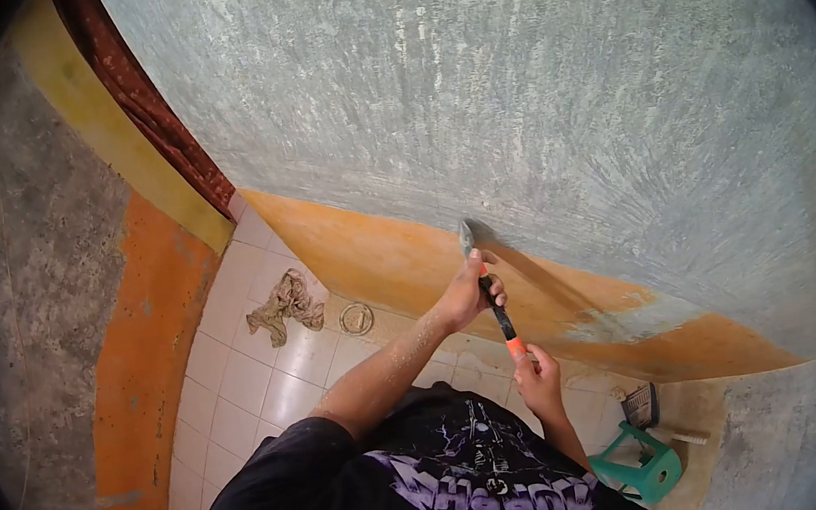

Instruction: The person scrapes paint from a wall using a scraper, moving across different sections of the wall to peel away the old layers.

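A long-handled scraper [502, 320] with a black and orange handle slants up toward the wall. Its metal blade [466, 236] touches or nearly touches the wall, close to where the grey scraped surface [532, 110] meets the orange paint [366, 243]. My left hand [471, 293] is closed around the upper handle, just below the blade. Lower down, my right hand [539, 378] grips the orange end of the handle. Pale dust or flakes cling to my left forearm [391, 368].
A crumpled cloth [285, 307] and a ring-shaped item [356, 318] lie on the tiled floor [247, 384]. A green plastic stool [641, 465] stands at lower right beside a dark basket-like item [639, 406]. A red curtain [144, 104] hangs in the doorway at left.
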`<state>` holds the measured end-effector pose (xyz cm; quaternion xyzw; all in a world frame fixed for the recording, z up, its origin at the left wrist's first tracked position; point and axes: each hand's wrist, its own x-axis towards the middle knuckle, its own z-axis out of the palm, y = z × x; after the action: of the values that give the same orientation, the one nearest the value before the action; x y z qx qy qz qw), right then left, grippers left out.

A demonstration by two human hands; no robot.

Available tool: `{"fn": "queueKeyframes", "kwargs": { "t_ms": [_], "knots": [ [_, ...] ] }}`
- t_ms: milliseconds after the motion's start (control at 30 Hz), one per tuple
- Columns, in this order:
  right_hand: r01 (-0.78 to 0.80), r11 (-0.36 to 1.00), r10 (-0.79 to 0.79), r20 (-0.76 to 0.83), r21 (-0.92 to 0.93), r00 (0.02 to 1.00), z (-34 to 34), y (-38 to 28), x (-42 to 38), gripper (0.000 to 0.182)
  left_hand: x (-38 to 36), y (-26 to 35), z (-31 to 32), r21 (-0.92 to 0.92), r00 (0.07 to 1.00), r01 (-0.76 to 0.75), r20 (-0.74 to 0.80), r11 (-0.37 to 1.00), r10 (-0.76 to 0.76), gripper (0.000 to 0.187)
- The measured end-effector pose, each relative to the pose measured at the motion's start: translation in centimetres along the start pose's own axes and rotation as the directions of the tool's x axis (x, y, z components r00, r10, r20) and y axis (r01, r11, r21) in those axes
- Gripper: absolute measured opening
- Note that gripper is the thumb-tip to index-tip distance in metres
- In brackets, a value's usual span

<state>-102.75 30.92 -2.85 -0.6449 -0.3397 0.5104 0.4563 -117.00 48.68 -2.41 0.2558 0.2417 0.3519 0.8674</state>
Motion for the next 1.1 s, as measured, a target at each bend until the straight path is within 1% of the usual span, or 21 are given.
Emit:
{"fn": "queueKeyframes", "kwargs": {
  "t_ms": [67, 167, 267, 367, 467, 567, 600, 700, 733, 833, 867, 933, 1000, 1100],
  "knots": [
    [-0.046, 0.999, 0.046, 0.012, 0.029, 0.999, -1.6, -0.5, -0.6, 0.032, 0.6, -1.2, 1.0, 0.015, 0.999, 0.007, 0.033, 1.000, -0.007, 0.046],
    [0.015, 0.999, -0.015, -0.005, -0.031, 1.000, -1.3, -0.3, -0.1, 0.032, 0.7, -1.3, 0.5, 0.009, 0.999, -0.024, 0.037, 1.000, 0.024, 0.046],
    [0.010, 1.000, -0.010, -0.013, -0.004, 1.000, -0.5, 1.1, -0.4, 0.032, 0.4, -1.0, 0.3, 0.010, 0.999, 0.008, 0.037, 1.000, -0.008, 0.046],
    [0.016, 1.000, -0.016, -0.035, 0.006, 0.999, -1.3, 0.3, -0.7, 0.032, 0.8, -1.5, 0.8, 0.004, 1.000, 0.007, 0.030, 1.000, -0.007, 0.047],
    [-0.055, 0.998, 0.055, -0.013, 0.011, 0.998, -1.5, -0.8, -0.7, 0.032, 0.9, -1.8, 1.2, 0.004, 0.999, -0.033, 0.004, 0.999, 0.033, 0.047],
    [0.030, 0.999, -0.030, 0.028, -0.028, 0.999, -0.6, 0.0, 0.5, 0.032, 0.5, -0.8, 0.0, 0.002, 0.997, -0.069, -0.024, 0.998, 0.069, 0.047],
    [0.019, 1.000, -0.019, 0.032, 0.001, 0.999, -0.6, 0.3, 0.6, 0.031, 0.5, -0.8, -0.1, -0.011, 0.998, -0.064, -0.014, 0.998, 0.064, 0.046],
    [0.006, 1.000, -0.006, -0.002, 0.008, 1.000, -1.6, -0.1, -0.1, 0.031, 0.8, -1.3, 0.7, -0.024, 1.000, -0.024, 0.001, 0.999, 0.024, 0.046],
    [-0.019, 1.000, 0.019, -0.002, -0.014, 1.000, -1.8, -0.5, -0.4, 0.030, 0.8, -1.5, 1.1, -0.029, 1.000, -0.012, 0.021, 0.999, 0.013, 0.045],
    [0.102, 0.984, -0.100, 0.018, -0.144, 0.995, -0.3, -0.5, 0.9, 0.029, 0.8, -0.9, -0.5, -0.100, 0.997, -0.068, -0.051, 0.993, 0.063, 0.045],
    [0.082, 0.990, -0.082, 0.013, -0.114, 0.997, 0.3, -0.2, 1.0, 0.029, 0.8, -0.5, -1.5, -0.014, 0.991, -0.109, -0.075, 0.994, 0.107, 0.044],
    [0.043, 0.998, -0.043, 0.014, -0.049, 0.999, 1.6, 0.5, 1.2, 0.030, 0.6, 0.0, -1.5, -0.024, 0.995, -0.083, -0.060, 0.996, 0.081, 0.045],
    [0.036, 0.998, -0.035, 0.012, -0.047, 0.999, 0.9, -0.2, 1.0, 0.030, 0.0, 0.4, -0.9, -0.024, 0.997, -0.066, -0.052, 0.998, 0.065, 0.046],
    [0.015, 0.999, -0.015, 0.018, -0.039, 1.000, 1.1, -0.5, 1.1, 0.031, 0.5, -0.2, -1.0, -0.009, 0.996, -0.086, -0.024, 0.996, 0.086, 0.046]
  ]
}}
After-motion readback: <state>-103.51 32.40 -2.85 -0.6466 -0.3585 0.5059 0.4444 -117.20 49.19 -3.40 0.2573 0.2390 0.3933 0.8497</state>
